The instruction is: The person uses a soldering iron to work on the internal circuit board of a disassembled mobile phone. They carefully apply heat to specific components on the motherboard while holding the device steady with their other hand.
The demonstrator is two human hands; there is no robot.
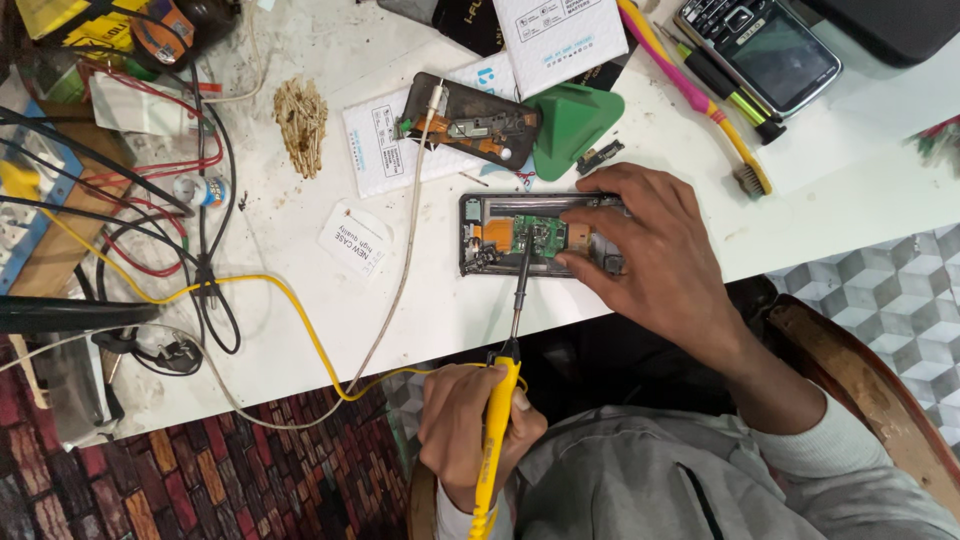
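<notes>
The left hand point(470, 425) is closed tight around a yellow soldering iron with a long thin metal tip point(505, 375). The hand is off the white table point(300, 330), just past its near edge. The tip reaches over that edge and touches the small green board point(540, 236) inside an opened dark phone with its back taken off point(500, 235).

The phone lies flat near the near edge of the table, about in the middle. The right hand point(650, 250) rests on the phone's right end. Its fingers are bent and spread, and they press down on the phone's top side and bottom side to keep it in place.

A yellow wire point(270, 290) runs from the soldering iron across the table to the left edge. Just behind the phone lies a green plastic triangle tool point(575, 125), and beside it is a dark phone back cover with small parts on it point(470, 120). A pink and yellow toothbrush point(690, 90) lies toward the far right corner, next to an old black phone with buttons point(760, 45). A small pile of tan sticks point(300, 120) sits toward the far left.
</notes>
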